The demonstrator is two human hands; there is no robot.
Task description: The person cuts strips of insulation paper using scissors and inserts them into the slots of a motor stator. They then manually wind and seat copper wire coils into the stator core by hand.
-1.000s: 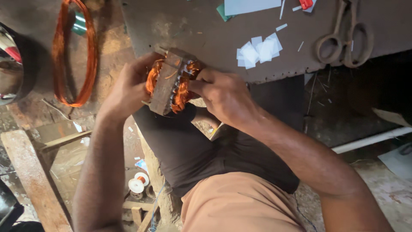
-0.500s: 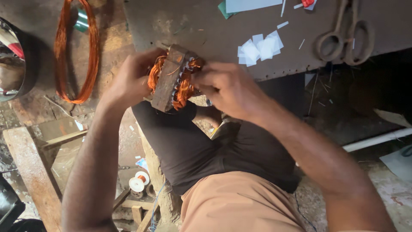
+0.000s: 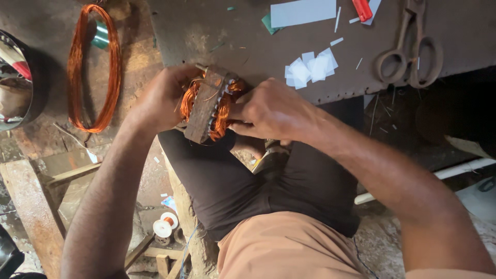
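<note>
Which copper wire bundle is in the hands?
The copper winding on the rusty metal stator core, gripped by both hands; the loose copper wire loop lies untouched on the bench.

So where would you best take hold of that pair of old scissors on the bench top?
Probably by the two loop handles of the scissors, coming from above on the near side. They lie flat on the dark bench top with the loops toward the person and the blades pointing away, clear of the paper scraps.

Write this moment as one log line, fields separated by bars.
left hand: holds motor core | right hand: fingers at copper winding | scissors: on table
</note>
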